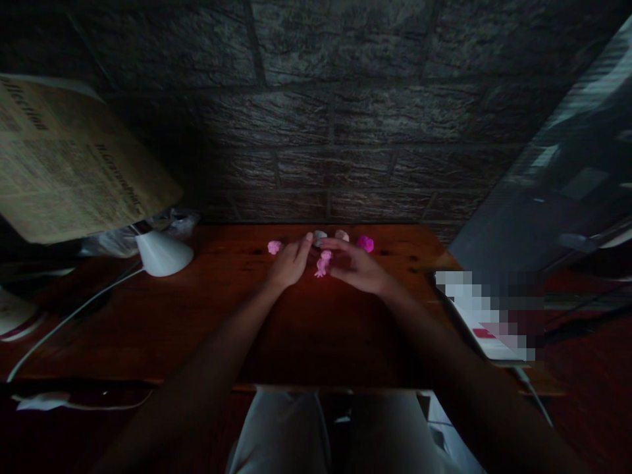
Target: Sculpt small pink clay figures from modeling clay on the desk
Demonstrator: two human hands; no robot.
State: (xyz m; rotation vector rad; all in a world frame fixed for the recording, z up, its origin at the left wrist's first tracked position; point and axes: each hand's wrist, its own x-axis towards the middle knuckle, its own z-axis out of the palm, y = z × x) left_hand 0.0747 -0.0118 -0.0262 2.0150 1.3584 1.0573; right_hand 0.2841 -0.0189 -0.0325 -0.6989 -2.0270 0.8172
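Observation:
A small pink figure (323, 263) lies on the wooden table between my two hands. My left hand (290, 263) is on its left, fingers stretched forward and holding nothing that I can see. My right hand (359, 266) is open on the other side, thumb apart from the fingers and close to the figure. Just beyond the fingertips is a greyish-white lump (320, 236); whether they touch it I cannot tell. A pale peach lump (342, 234) and a magenta lump (365, 243) sit behind my right hand. Beside my left hand rests a light pink piece (274, 247).
A lamp with a white base (165, 253) and a printed paper-like shade (74, 161) stands at the left, its cord crossing the table (212, 316). Behind runs a stone-block wall (365, 118). A pale, partly blurred-out object (478, 316) lies at the right edge.

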